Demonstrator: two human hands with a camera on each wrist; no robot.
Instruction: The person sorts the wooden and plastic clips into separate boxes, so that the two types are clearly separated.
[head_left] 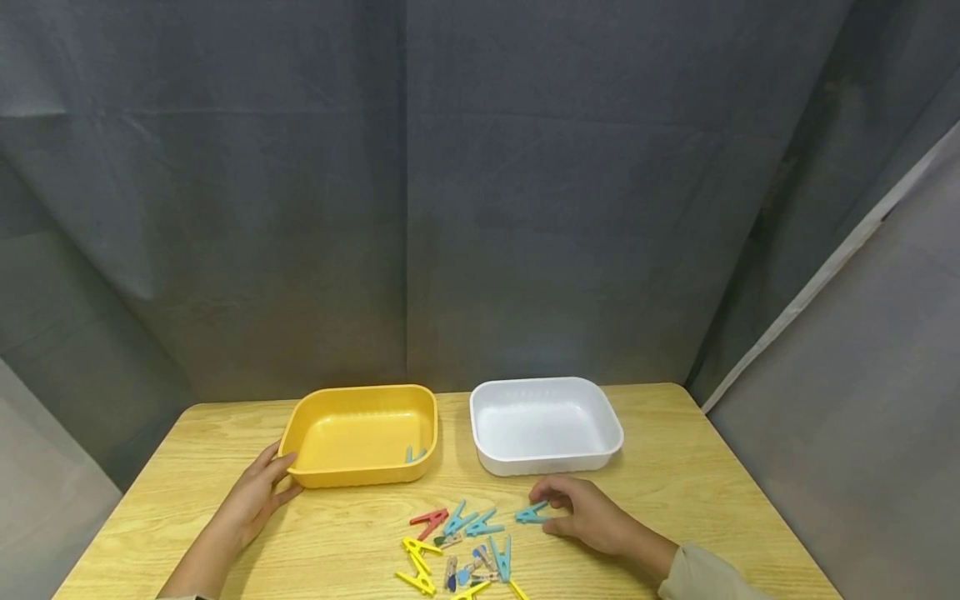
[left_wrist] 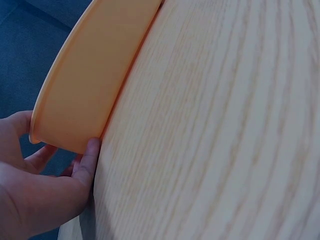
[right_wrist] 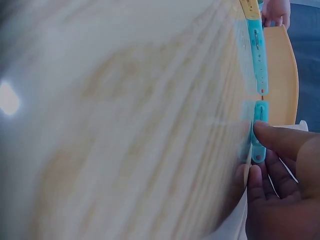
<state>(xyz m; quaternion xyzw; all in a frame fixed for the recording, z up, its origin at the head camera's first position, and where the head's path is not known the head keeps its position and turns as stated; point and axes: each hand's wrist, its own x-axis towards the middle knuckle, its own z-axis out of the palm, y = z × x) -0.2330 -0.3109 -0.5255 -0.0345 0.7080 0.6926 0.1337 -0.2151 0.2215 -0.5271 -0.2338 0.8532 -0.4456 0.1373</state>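
Observation:
At the left, my left hand (head_left: 255, 498) grips the near left corner of the yellow plastic tray (head_left: 360, 477); the left wrist view has its fingers around the tray's end wall (left_wrist: 90, 85). A blue clothespin (head_left: 529, 514) lies on the table between the thumb and fingers of my right hand (head_left: 588, 515). In the right wrist view the thumb overlaps this clothespin (right_wrist: 260, 111). Left of it are more blue clothespins (head_left: 480, 525), a red clothespin (head_left: 430, 522) and several yellow clothespins (head_left: 417, 546). One blue clothespin (head_left: 416, 455) lies inside the yellow tray.
A white plastic tray (head_left: 551, 467) stands at the back right, beyond my right hand. Small wooden clothespins with coloured decorations (head_left: 483, 557) lie in the near middle of the wooden table (head_left: 675, 483). Grey curtains (head_left: 525, 208) hang behind and at both sides.

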